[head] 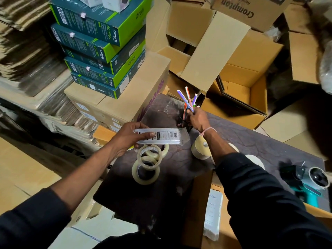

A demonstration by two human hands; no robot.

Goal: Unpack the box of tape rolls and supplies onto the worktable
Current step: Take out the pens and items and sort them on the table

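Clear tape rolls (pixel 146 164) overlapping on worktable (pixel 179 169)

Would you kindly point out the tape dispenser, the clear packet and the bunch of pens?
tape dispenser (pixel 305 184): head view, teal handle.
clear packet (pixel 161 136): head view, printed label.
bunch of pens (pixel 187 100): head view, upper shafts.

Glossy clear tape rolls (pixel 145 170), matt cardboard box (pixel 239 81), seemingly rough dark worktable (pixel 251 133).

Packing stockroom (stacked cartons (pixel 233 56) everywhere)
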